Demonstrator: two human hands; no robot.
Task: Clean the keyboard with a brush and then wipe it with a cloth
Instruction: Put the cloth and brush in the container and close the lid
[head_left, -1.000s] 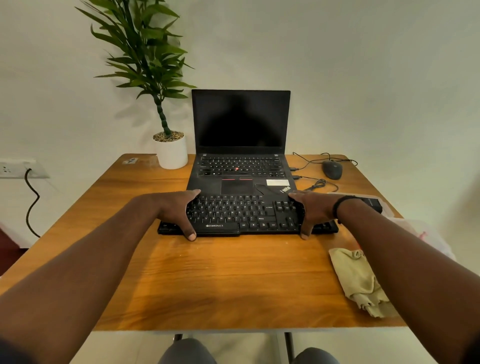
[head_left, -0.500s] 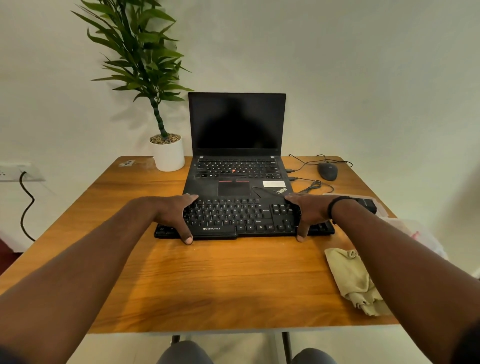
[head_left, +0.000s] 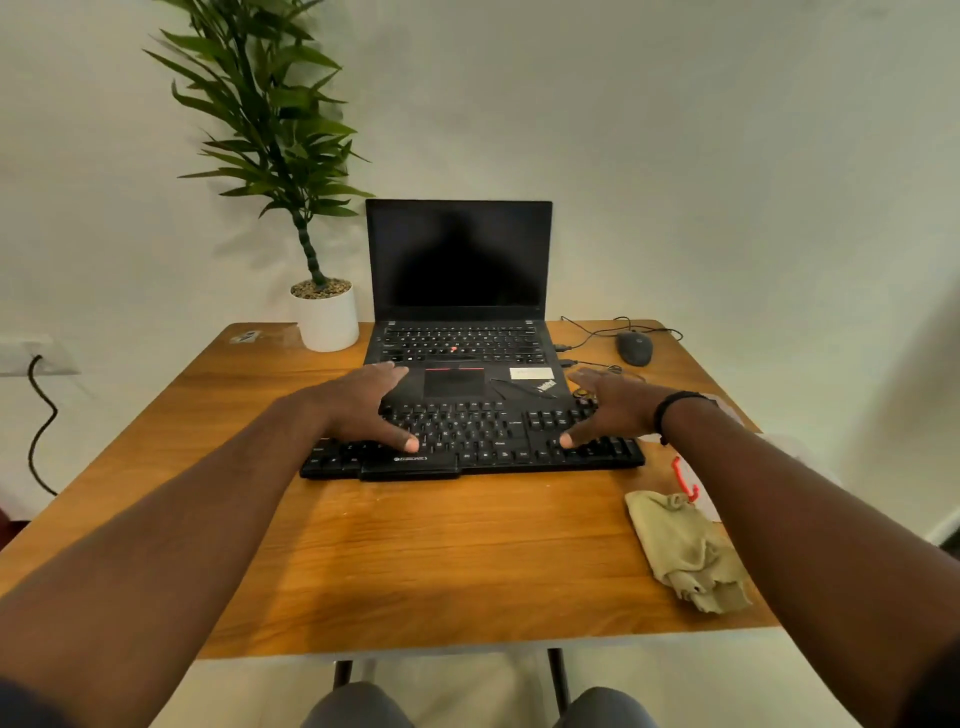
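Observation:
A black keyboard (head_left: 483, 436) lies across the wooden table (head_left: 415, 551), its back edge up on the palm rest of the open laptop (head_left: 457, 260). My left hand (head_left: 363, 405) is spread flat over the keyboard's left half, thumb on the keys. My right hand (head_left: 608, 410), with a black wristband, is spread over the right half in the same way. Neither hand holds anything. A crumpled beige cloth (head_left: 685, 551) lies at the table's front right, beside my right forearm. I see no brush.
A potted plant (head_left: 327, 322) stands at the back left of the table. A wired mouse (head_left: 635, 348) and its cables sit at the back right. A red hook-shaped item (head_left: 683, 480) lies on white plastic behind the cloth. A wall socket with a black cable is on the left.
Both hands have let go of the keyboard's ends and moved inward and up over the keys with fingers spread. The keyboard itself stays in place.

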